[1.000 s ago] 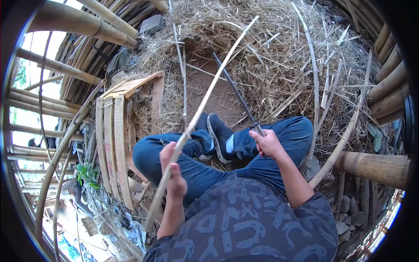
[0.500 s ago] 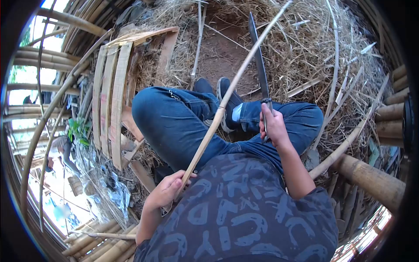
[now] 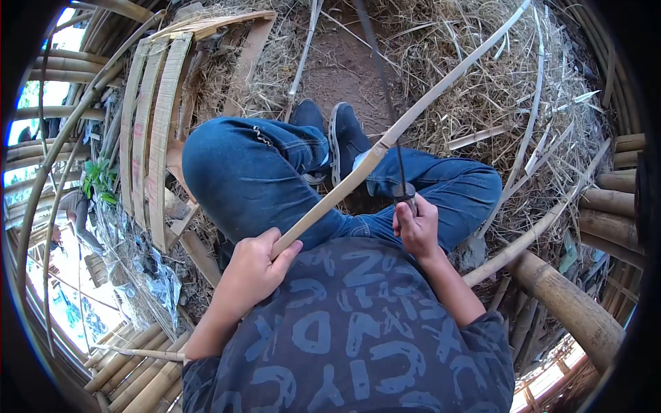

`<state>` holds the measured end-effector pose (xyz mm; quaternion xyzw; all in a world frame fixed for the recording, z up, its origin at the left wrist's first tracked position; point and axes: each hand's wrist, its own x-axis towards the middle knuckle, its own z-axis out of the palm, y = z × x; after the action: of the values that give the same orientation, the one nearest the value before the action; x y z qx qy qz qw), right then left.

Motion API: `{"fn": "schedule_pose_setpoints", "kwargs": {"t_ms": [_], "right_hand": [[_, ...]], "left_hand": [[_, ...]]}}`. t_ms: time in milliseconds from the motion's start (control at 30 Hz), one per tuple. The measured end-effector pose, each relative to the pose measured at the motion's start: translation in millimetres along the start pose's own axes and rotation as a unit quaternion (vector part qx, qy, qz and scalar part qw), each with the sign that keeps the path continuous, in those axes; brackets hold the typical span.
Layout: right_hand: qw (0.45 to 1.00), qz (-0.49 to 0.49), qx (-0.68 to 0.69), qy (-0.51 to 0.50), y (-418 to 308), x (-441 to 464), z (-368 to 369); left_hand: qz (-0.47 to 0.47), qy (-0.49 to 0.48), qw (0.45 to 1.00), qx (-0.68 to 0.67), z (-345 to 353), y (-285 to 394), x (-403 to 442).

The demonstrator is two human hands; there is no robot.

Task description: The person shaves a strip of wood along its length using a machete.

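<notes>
My left hand point(image 3: 258, 268) is closed round the near end of a long split bamboo strip point(image 3: 337, 193), in front of my shirt. The strip slants up and away to the right, with a node about halfway along it. My right hand point(image 3: 417, 226) grips the handle of a machete point(image 3: 379, 65) above my folded leg. Its dark, thin-looking blade points away from me and crosses the strip near the node. Whether blade and strip touch I cannot tell.
A wooden slatted frame point(image 3: 155, 131) stands to the left of my knee. Straw and bamboo shavings point(image 3: 475, 96) cover the ground ahead. A thick bamboo pole point(image 3: 568, 306) lies at the right. Beyond the bamboo bars point(image 3: 69, 65) at left, a person point(image 3: 79, 217) is partly visible.
The bamboo strip has swung to the right at its far end, and my left hand has risen slightly. The machete has turned edge-on, its blade tilting left across the strip.
</notes>
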<state>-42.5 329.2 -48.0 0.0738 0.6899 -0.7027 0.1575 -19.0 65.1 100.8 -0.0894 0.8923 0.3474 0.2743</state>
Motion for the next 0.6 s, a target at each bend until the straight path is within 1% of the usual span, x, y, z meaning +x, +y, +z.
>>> {"fn": "schedule_pose_setpoints", "kwargs": {"t_ms": [67,100,133,167,200,233,267,300,367,400,433,467,500,567,600], "right_hand": [[0.998,-0.027,-0.038,-0.035,-3,4,2],[0.998,0.011,-0.026,-0.053,-5,5,3],[0.998,0.011,-0.022,-0.050,-10,6,3],[0.994,0.084,0.000,-0.075,-16,7,3],[0.983,0.154,0.022,-0.099,-19,7,3],[0.981,0.164,0.045,-0.098,-15,3,6],[0.976,0.186,0.067,-0.093,-9,-1,6],[0.976,0.191,0.070,-0.081,-8,-4,5],[0.976,0.196,0.071,-0.065,-4,-7,1],[0.975,0.198,0.097,-0.038,-2,-7,-2],[0.972,0.198,0.122,-0.013,0,-5,-3],[0.974,0.194,0.120,-0.011,2,-3,-4],[0.968,0.201,0.151,0.019,4,-3,-4],[0.951,0.228,0.198,0.067,6,-4,-6],[0.951,0.232,0.191,0.071,6,-4,-4]], "left_hand": [[-0.011,0.000,1.000,-0.024,0,1,-2],[-0.012,-0.002,1.000,-0.019,0,1,-4],[-0.020,0.004,0.999,-0.041,1,2,-4],[-0.026,0.010,0.998,-0.063,1,3,-5],[-0.020,0.007,0.998,-0.057,2,6,-5],[-0.008,0.046,0.998,-0.046,3,10,-4],[0.004,0.083,0.996,-0.036,4,13,-3],[0.010,0.078,0.996,-0.033,5,15,-1],[0.049,0.098,0.994,0.004,8,16,3],[0.054,0.097,0.994,0.004,8,15,5],[0.053,0.078,0.996,0.002,7,14,8],[0.051,0.058,0.997,0.000,6,13,10],[0.054,0.058,0.997,-0.003,5,14,11],[0.048,0.001,0.998,-0.027,3,17,14],[0.048,-0.004,0.998,-0.035,6,14,18]]}}
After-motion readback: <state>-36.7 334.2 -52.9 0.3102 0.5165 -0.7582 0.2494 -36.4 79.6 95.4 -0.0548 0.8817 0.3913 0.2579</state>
